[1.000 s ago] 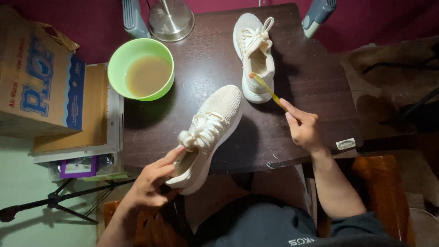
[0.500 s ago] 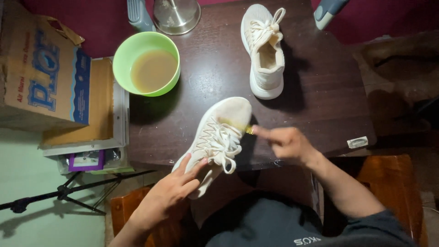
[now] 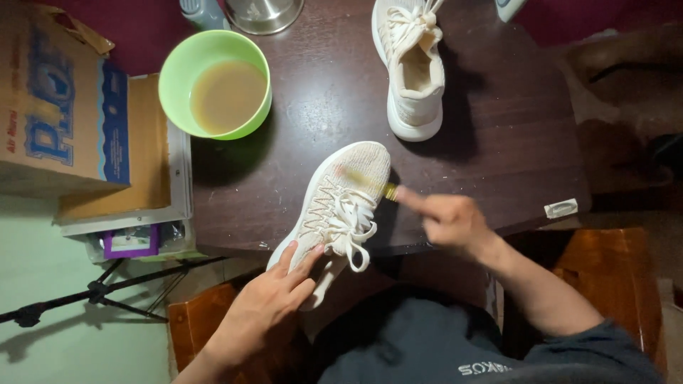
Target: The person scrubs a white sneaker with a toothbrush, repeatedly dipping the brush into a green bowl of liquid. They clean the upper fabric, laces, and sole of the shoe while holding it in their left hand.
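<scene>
While my left hand point(image 3: 274, 299) pins the cream knit sneaker point(image 3: 340, 206) heel-down at the dark worktop point(image 3: 498, 142) edge, toe pointing away, my right fingers point(image 3: 420, 203) pinch a yellow brush point(image 3: 370, 183) against its toe.

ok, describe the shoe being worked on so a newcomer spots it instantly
On the dark wooden table, look at the near edge, below the green bowl. The cream sneaker lies there on a slant, heel overhanging the edge. Unlike the other sneaker at the far edge, the left hand steadies it and the right hand brushes its toe.
</scene>
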